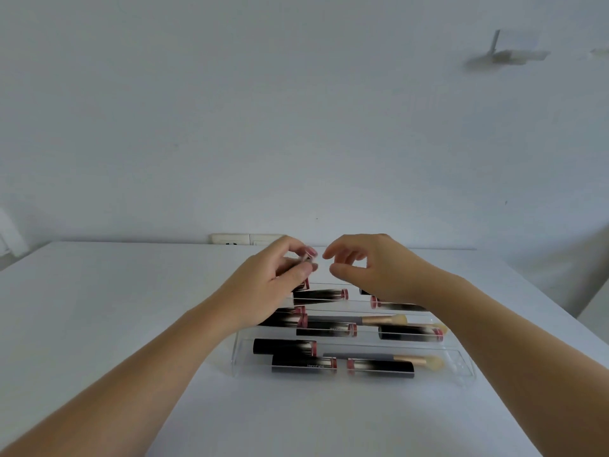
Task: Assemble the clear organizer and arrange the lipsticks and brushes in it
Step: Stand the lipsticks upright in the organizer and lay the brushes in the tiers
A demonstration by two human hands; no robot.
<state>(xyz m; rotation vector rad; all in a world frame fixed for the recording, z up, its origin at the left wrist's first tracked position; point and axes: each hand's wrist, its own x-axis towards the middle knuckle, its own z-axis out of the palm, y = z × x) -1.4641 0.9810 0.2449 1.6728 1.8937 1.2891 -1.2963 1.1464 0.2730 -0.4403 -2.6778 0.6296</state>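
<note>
Clear organizer (463, 367) holds lipsticks; left hand (276, 285) pinches what seems a lipstick (306, 258), right hand (369, 268) fingers apart

Black lipsticks (320, 295) with pink ends, tan-bristled brushes (384, 320), clear organizer (461, 367), white table (99, 291).

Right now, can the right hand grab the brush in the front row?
Probably yes. The right hand is empty, and the brush lies uncovered in the organizer's open front row, with only a lipstick beside it.
</note>
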